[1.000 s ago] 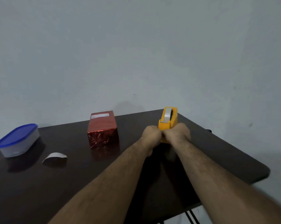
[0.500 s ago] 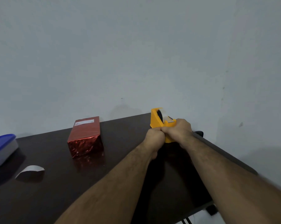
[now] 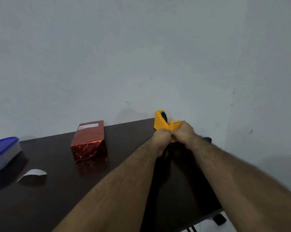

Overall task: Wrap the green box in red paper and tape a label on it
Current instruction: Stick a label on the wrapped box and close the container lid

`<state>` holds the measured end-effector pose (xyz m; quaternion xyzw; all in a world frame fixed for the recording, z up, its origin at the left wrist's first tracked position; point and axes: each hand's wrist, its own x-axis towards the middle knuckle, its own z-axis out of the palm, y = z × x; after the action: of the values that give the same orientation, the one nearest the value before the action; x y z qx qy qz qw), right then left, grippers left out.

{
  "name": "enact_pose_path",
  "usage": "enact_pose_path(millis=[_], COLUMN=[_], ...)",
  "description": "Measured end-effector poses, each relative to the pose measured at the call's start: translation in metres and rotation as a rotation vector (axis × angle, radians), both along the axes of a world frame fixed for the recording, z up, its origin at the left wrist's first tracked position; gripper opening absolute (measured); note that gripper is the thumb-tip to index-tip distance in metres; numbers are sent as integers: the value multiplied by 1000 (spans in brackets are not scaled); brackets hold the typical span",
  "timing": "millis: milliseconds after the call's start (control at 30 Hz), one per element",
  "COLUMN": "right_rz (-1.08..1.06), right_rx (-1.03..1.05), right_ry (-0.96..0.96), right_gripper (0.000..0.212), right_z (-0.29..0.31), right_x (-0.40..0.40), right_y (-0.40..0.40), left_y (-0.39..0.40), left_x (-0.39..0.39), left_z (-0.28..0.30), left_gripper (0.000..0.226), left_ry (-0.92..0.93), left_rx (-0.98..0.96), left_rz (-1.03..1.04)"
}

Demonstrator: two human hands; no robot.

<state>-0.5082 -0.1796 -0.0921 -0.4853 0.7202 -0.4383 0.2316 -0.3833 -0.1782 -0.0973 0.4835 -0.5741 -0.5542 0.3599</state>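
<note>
Dark table [image 3: 57, 198], both hands [image 3: 173, 136] curled gripping yellow tape dispenser [image 3: 163, 124]

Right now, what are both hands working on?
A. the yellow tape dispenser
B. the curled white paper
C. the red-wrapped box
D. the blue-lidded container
A: the left hand and right hand meet at the yellow tape dispenser near the table's far edge; the red-wrapped box sits untouched to their left.

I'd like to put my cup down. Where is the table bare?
Bare table lies in front of the red box, between the paper scrap and the forearms. The far right corner is crowded: both hands at the dispenser.
</note>
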Motion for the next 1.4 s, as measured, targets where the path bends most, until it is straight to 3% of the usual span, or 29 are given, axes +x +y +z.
enact_pose_path(millis=[100,267,400,567,667,767,833,1000,1100,1167,1200,1300,1400], right_rz=[-158,-183,-55,303,460,558,577,604,639,642,641,670,681], right_rx=[-11,-113,-137,-206,-206,-179,-182,-252,-347,-429,-468,-488,-451], right_ry=[-19,-100,-15,118,227,301,334,407,418,381,357,183,-34], right_gripper=[71,112,91,41,27,25,24,14,10,13,15,18,25], right_z=[3,6,13,13,11,10,9,15,35,50,59,84,104], right_x=[22,88,157,254,295,321,330,334,335,336,337,338,332], right_y=[10,28,60,99,111,111,102,66,37,14,-4,-35,-64], left_y=[9,38,67,128,145,147,137,90,57,32,14,-10,-29], left_x=[15,90,180,297,347,380,388,387,384,382,382,379,368], left_z=[13,30,26,28,19,17,18,25,38,55,66,101,121], left_gripper=[24,34,33,19,38,61,63,27,17,12,11,9,13], left_ry=[-63,-101,-255,-625,-881,-985,-1031,-1272,-1372,-1309,-1190,-661,-259], left_rx=[-105,-267,-348,-437,-378,-293,-255,-131,-196,-315,-371,-476,-400], left_rz=[41,204,351,605,671,621,572,399,340,418,474,560,518])
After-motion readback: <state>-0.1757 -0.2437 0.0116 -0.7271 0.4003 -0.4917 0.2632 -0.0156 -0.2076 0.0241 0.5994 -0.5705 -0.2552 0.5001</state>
